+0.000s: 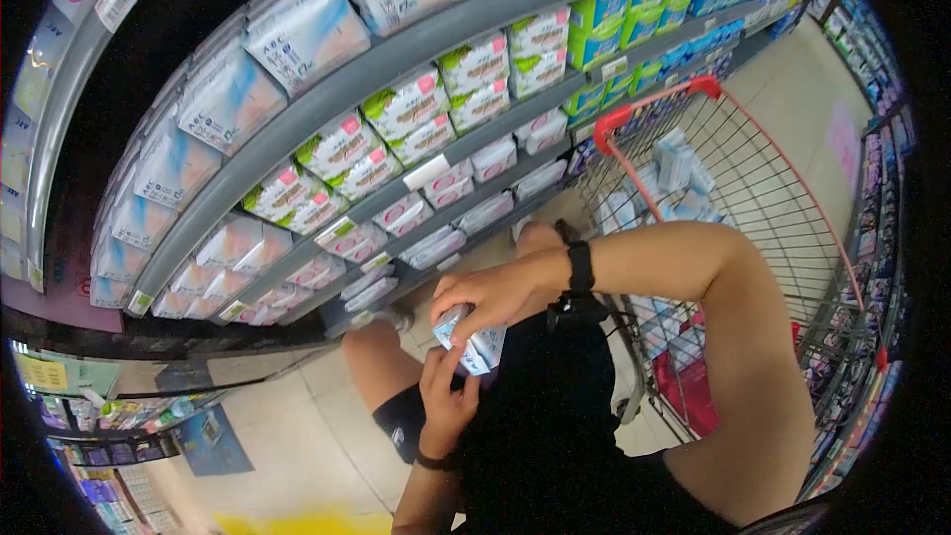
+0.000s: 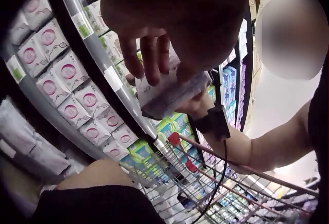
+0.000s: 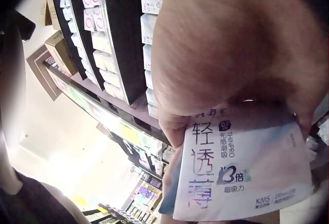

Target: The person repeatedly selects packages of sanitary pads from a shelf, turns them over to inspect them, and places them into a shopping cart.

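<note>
In front of my torso, both hands hold a white and pale blue pack of sanitary pads (image 1: 482, 349). My right hand (image 1: 505, 287) grips it from above, its fingers and thumb over the upper side. From below, my left hand (image 1: 446, 401) holds the pack's near end with bent fingers. The right wrist view shows large printed characters across the front of the pack (image 3: 247, 178), with my right palm covering its top. In the left wrist view, curled fingers (image 2: 149, 62) of my left hand press against the pack's side.
A shopping cart with a red handle (image 1: 659, 107) stands to the right, holding several similar packs (image 1: 676, 163) and something red (image 1: 686, 376) low down. Shelves (image 1: 396, 50) stocked with pad packs curve along the left and front. My bent knee (image 1: 371, 362) is beside the lower shelf.
</note>
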Tool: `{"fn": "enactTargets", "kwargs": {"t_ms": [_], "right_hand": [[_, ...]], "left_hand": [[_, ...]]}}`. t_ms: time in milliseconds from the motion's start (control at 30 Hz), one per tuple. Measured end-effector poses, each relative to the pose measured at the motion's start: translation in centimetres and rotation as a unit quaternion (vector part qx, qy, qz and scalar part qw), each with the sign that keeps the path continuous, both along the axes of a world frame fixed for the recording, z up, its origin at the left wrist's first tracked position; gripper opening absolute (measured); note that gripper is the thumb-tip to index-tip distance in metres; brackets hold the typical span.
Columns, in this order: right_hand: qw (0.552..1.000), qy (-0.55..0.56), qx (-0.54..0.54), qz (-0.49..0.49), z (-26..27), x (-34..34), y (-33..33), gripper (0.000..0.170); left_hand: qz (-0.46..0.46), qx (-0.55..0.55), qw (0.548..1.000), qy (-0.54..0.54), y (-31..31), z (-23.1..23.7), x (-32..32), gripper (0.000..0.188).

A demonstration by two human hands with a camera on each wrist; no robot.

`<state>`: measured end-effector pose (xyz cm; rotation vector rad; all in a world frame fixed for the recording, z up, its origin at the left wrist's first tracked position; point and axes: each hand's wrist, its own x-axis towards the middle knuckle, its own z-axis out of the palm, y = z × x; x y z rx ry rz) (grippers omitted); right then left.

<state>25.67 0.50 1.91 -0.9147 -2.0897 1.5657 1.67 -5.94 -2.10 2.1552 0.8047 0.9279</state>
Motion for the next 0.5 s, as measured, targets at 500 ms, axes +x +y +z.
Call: {"fn": "enactTargets", "kwargs": {"t_ms": [500], "right_hand": [[0.91,0.35,-0.128,-0.183,12.1,9.1,2.6,0.072]], "left_hand": [[0.027,-0.049,0.99,0.128,1.8,0.5,-11.5,0.029]]}}
